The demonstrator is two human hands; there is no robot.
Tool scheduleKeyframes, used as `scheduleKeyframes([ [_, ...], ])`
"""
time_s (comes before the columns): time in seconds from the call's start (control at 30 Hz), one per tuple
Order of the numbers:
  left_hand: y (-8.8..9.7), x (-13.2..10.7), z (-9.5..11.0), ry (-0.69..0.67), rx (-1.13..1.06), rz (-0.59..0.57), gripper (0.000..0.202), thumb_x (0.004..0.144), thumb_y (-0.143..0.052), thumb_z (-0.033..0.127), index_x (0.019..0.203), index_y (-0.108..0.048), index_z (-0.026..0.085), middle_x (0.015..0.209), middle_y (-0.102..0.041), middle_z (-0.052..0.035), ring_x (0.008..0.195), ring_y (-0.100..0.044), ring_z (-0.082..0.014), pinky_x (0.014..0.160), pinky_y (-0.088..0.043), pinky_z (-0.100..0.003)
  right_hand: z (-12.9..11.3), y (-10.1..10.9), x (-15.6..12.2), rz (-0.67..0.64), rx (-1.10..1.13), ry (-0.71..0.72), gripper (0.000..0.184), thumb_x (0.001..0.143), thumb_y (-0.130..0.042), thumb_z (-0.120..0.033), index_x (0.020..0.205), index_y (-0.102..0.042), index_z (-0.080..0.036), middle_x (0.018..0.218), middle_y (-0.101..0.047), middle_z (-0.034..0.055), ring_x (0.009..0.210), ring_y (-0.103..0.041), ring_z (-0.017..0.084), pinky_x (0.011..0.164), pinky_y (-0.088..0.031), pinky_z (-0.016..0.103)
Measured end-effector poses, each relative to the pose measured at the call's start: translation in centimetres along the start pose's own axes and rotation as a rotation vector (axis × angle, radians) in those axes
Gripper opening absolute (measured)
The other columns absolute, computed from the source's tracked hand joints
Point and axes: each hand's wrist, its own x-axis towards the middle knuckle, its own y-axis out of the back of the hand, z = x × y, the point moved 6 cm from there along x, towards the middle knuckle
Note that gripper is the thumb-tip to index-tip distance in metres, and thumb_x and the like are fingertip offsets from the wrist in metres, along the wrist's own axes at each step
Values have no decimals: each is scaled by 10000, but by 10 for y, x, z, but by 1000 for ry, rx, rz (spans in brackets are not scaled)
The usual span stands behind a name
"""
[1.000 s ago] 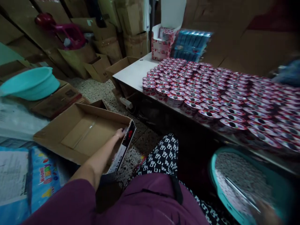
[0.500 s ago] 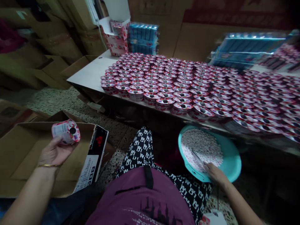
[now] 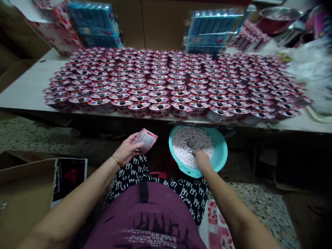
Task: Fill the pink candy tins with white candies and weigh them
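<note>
My left hand [image 3: 127,148] holds a small pink and white printed carton [image 3: 147,139] over my lap, thumb across its front and printed side facing me. My right hand [image 3: 202,159] is closed, reaching into a turquoise plastic basin [image 3: 221,145]. It grips a metal scoop [image 3: 192,151], whose far end is sunk in a heap of small pale pieces [image 3: 182,142]. On the white table ahead, rows of like red and pink cartons [image 3: 159,108] stand upright, each with a dark round hole in its top.
An open cardboard box [image 3: 28,200] lies low on the left. Blue wrapped packs [image 3: 93,24] stand at the table's back, beside a strawberry-print box [image 3: 53,31]. At the right are clear plastic bags [image 3: 311,69] and a red metal bowl [image 3: 278,20]. The table edge overhangs the basin.
My view has turned right. My left hand has brought the carton from above the cardboard box to over my lap, near the basin. The scoop has gone deeper into the pale pieces.
</note>
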Motion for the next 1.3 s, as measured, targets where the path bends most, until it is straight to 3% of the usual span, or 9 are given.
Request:
scheduleKeyframes([
  [0.1, -10, 19, 3, -29, 79, 31, 583, 609, -718, 244, 1142, -481, 244, 1123, -553, -56, 899, -581, -220, 701, -522, -402, -26, -11, 0, -73, 45, 116, 327, 809, -349, -80, 971, -628, -133, 983, -621, 139, 895, -580, 178, 715, -410, 236],
  [0.17, -19, 29, 1, -44, 118, 58, 556, 578, -738, 252, 1083, -509, 208, 1043, -582, -48, 867, -579, -205, 681, -521, -362, -29, -14, 0, -119, 75, 163, 303, 789, -400, -93, 980, -629, -146, 975, -631, 125, 886, -582, 167, 712, -402, 222],
  [0.37, -45, 49, -13, -55, 234, 62, 549, 518, -766, 310, 994, -537, 160, 926, -614, -39, 811, -579, -185, 700, -498, -323, 11, -6, 1, -188, 173, 227, 216, 749, -484, -156, 847, -668, -209, 890, -666, 18, 847, -581, 119, 680, -377, 160],
  [0.5, -42, 51, -22, -46, 307, 91, 575, 511, -760, 347, 1009, -540, 162, 953, -618, -57, 840, -579, -202, 710, -489, -326, 32, -2, -1, -117, 167, 94, 301, 774, -415, -112, 969, -641, -152, 972, -639, 111, 905, -580, 187, 726, -398, 233],
  [0.63, -36, 51, -26, -105, 449, 118, 565, 505, -757, 381, 990, -565, 163, 939, -629, -49, 857, -575, -198, 764, -464, -317, 8, -9, 3, -95, 187, 42, 316, 766, -397, -75, 1002, -606, -46, 969, -611, 211, 912, -576, 226, 752, -406, 276],
  [0.77, -43, 54, -28, -146, 524, 120, 534, 529, -737, 382, 989, -568, 170, 920, -633, -37, 840, -572, -180, 779, -449, -297, -18, -17, 14, -141, 289, 152, 274, 692, -446, -60, 864, -652, -114, 902, -643, 126, 875, -576, 194, 720, -397, 230],
  [0.9, -58, 60, -24, -194, 596, 74, 484, 548, -719, 352, 971, -571, 167, 894, -638, -32, 827, -575, -178, 785, -446, -296, -8, -16, 16, -175, 430, 251, 274, 629, -436, -48, 757, -657, -149, 736, -634, 18, 749, -563, 129, 649, -371, 175],
  [1.07, -83, 74, -17, -337, 714, 18, 398, 594, -680, 309, 948, -563, 169, 885, -635, -25, 815, -574, -169, 773, -445, -280, 34, 9, 1, -111, 569, 294, 268, 625, -398, -69, 721, -641, -127, 708, -589, 6, 731, -523, 111, 646, -357, 165],
  [1.3, -141, 99, -32, -559, 1127, -42, 397, 625, -600, 150, 1018, -568, 191, 980, -616, -43, 903, -546, -197, 829, -416, -302, 77, 74, -20, -27, 889, 273, 266, 587, -416, -148, 712, -649, -119, 665, -551, 6, 585, -457, 94, 549, -342, 182],
])
